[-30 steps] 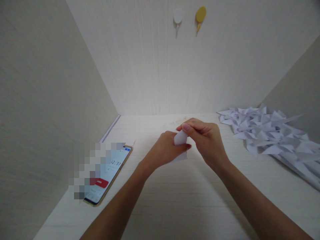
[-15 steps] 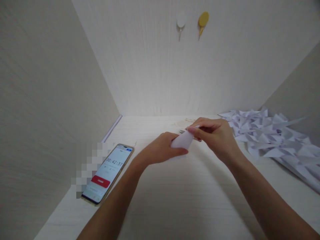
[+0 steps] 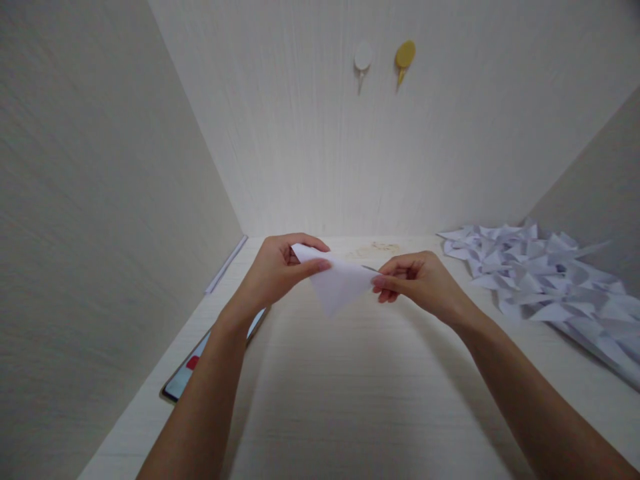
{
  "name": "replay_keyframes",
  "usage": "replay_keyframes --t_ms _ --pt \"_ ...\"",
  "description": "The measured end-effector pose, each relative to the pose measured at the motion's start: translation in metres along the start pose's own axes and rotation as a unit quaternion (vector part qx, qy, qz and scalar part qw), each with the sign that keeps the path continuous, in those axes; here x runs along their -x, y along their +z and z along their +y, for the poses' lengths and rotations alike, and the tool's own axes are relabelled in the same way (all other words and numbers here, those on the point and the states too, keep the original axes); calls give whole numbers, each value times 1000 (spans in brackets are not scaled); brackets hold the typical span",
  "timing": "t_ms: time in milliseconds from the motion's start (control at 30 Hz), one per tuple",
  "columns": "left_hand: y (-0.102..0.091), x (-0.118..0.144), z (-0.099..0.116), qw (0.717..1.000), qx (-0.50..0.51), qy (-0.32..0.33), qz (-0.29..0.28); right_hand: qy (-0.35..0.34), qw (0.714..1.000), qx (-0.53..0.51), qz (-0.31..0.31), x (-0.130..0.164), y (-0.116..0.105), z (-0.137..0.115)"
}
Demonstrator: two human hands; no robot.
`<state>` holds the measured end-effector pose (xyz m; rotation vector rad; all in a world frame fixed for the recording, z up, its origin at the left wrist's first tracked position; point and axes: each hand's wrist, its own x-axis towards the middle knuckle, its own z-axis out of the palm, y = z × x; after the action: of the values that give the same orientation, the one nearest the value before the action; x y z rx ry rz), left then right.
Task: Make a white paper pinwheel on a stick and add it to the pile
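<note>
Head view: the left hand (image 3: 273,270) and right hand (image 3: 420,283) each pinch a corner of a folded paper triangle (image 3: 337,285) held above mid-counter; it looks partly folded, beside many finished pieces (image 3: 545,273) at the right edge.

Two bare forearms in shot, no sleeves down to lower frame edge. Left hand (image 3: 273,270) bare: no ring, no watch, no glove. Right hand (image 3: 420,283) likewise, wrist unadorned. Nails short and unpainted, thumbnail of each showing. No bracelets, no bands, no markings anywhere on either arm.
</note>
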<state>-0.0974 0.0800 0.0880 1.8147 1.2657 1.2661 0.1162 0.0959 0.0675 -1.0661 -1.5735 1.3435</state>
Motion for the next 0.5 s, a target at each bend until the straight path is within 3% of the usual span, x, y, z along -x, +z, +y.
replay_keyframes --t_ms 100,233,500 --pt "3 0 -1 995 92 39 18 -2 999 -25 -25 -1 2 7" --pt "4 1 0 979 188 79 -7 -19 997 -55 -50 -4 2 17" --pt "8 2 -5 963 243 111 31 -41 997 -62 -33 -6 5 22"
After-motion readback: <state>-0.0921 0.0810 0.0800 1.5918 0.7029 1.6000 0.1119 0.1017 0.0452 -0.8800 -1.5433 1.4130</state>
